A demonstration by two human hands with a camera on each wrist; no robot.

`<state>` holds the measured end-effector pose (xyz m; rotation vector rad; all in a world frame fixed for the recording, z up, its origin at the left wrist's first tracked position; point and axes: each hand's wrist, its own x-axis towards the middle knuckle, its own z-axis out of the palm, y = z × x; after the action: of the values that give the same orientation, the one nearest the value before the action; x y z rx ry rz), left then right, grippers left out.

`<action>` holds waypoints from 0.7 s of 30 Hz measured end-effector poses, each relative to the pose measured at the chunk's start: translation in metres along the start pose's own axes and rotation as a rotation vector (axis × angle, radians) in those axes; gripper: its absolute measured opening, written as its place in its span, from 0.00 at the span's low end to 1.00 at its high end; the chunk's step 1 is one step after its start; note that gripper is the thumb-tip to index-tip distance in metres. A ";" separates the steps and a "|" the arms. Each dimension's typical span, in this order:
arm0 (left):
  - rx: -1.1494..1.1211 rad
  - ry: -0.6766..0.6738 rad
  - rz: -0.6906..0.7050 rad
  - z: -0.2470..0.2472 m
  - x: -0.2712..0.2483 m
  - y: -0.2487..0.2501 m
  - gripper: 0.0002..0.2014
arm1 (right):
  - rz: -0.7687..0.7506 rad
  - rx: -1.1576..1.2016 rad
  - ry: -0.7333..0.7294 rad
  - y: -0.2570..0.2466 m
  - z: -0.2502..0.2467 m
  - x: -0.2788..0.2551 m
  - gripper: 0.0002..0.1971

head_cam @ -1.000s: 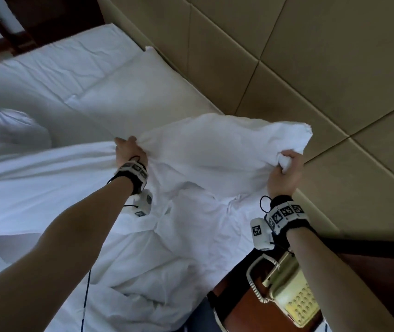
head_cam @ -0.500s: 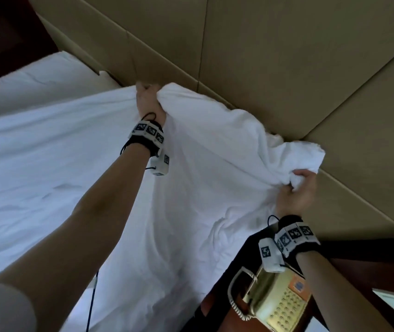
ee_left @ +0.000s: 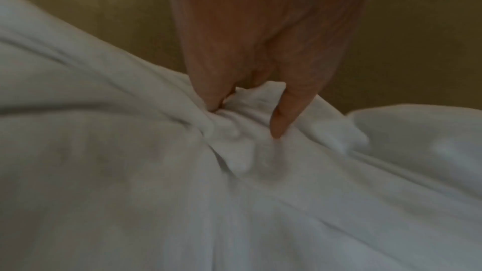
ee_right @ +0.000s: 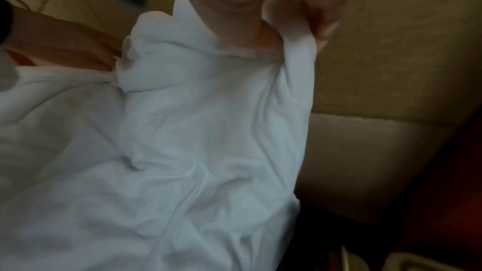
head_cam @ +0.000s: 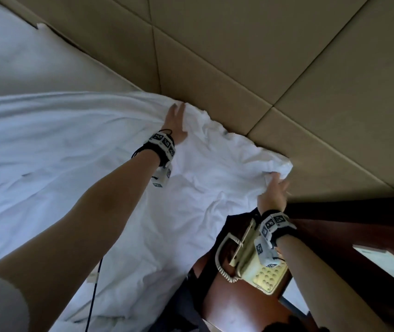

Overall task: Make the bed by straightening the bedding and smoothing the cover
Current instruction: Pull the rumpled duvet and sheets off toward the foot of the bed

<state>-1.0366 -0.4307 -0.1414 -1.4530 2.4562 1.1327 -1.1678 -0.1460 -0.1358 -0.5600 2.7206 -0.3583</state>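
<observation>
The white cover (head_cam: 71,152) lies spread over the bed, with its top edge against the padded headboard (head_cam: 239,56). My left hand (head_cam: 176,121) rests on that top edge with straight fingers. In the left wrist view its fingertips (ee_left: 280,129) press into bunched fabric of the cover (ee_left: 234,193). My right hand (head_cam: 275,188) is at the cover's near corner beside the headboard. In the right wrist view its thumb and fingers (ee_right: 287,18) pinch the cover (ee_right: 195,131), which hangs down from them. My left hand (ee_right: 78,48) shows there at the left.
A white pillow or sheet (head_cam: 23,56) lies bare at the far head of the bed. A beige telephone (head_cam: 263,271) with a coiled cord sits on a dark wooden nightstand (head_cam: 239,307) under my right wrist. A thin cable (head_cam: 95,283) hangs below my left arm.
Both hands carried the cover's top edge up to the headboard and lowered it onto the bed. My left hand let go and now lies flat. My right hand moved down with the corner.
</observation>
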 end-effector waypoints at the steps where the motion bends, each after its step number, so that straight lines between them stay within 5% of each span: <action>1: 0.031 0.001 0.007 0.010 -0.010 -0.005 0.44 | 0.012 -0.003 -0.043 0.004 0.009 0.002 0.33; 5: 0.152 -0.012 0.061 0.051 -0.079 -0.034 0.45 | 0.099 0.149 -0.170 0.009 0.037 -0.010 0.39; 8: 0.188 -0.067 0.086 0.087 -0.145 -0.055 0.44 | 0.155 0.253 -0.142 0.011 0.060 -0.030 0.34; 16: 0.257 -0.356 0.119 0.173 -0.273 -0.105 0.20 | 0.370 0.465 -0.470 0.043 0.134 -0.015 0.48; 21: 0.683 -0.489 0.082 0.214 -0.313 -0.133 0.37 | 0.362 0.544 -0.446 0.078 0.180 0.023 0.46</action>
<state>-0.8228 -0.1060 -0.2441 -0.7723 2.2173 0.4757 -1.1461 -0.1177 -0.3298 0.0107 2.1066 -0.7389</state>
